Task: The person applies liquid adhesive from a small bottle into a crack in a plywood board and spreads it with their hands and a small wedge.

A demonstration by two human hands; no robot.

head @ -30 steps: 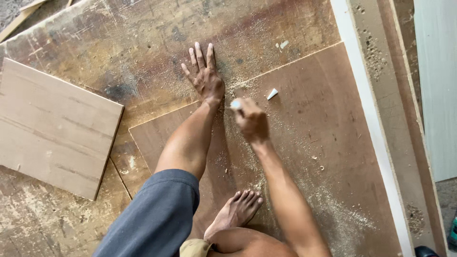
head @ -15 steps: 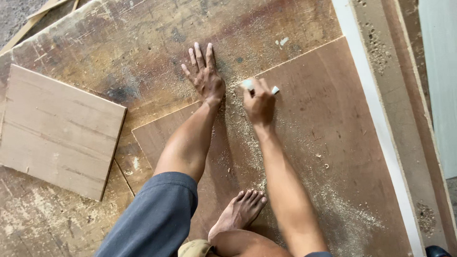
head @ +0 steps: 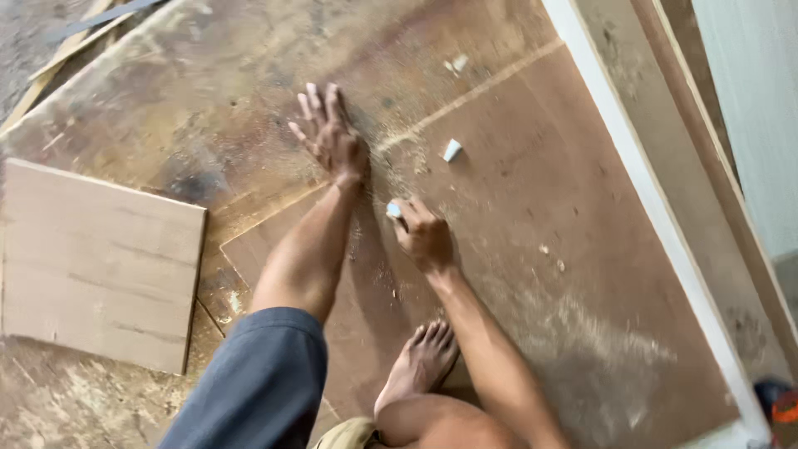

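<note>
head view, the only one i've got: left hand [head: 332, 137] is flat on the work, fingers [head: 316, 104] spread wide and holding nothing, palm pressing right by the pale sawdust-filled line [head: 465, 100] where the upper worn board [head: 208, 91] meets the reddish plywood sheet [head: 565, 249]; looks to me like it's braced there to pin the sheet and carry body weight while leaning forward. right hand [head: 426, 237] sits on the plywood sheet just below and beside the left wrist, fingers curled tight round a small pale-blue piece, probably chalk [head: 394, 211], only its tip poking out at the thumb side, so i read it as a marking grip held low against the surface. a second small white bit [head: 451, 150] lies loose on the sheet, near the line, apart from both hands. bare foot [head: 422, 359] rests on the sheet too, likely adding weight to it. lighter wood panel [head: 100, 266] lies off to the left, well apart, touched by nothing. white-edged long strip [head: 657, 216] runs along the right side. hard to make out: frame is motion-blurred, most of the chalk is hidden in the fist, can't tell if its tip touches the wood, any drawn mark is lost in sawdust, something red and dark at the bottom right corner is cut off, and the torso is out of frame.
</note>
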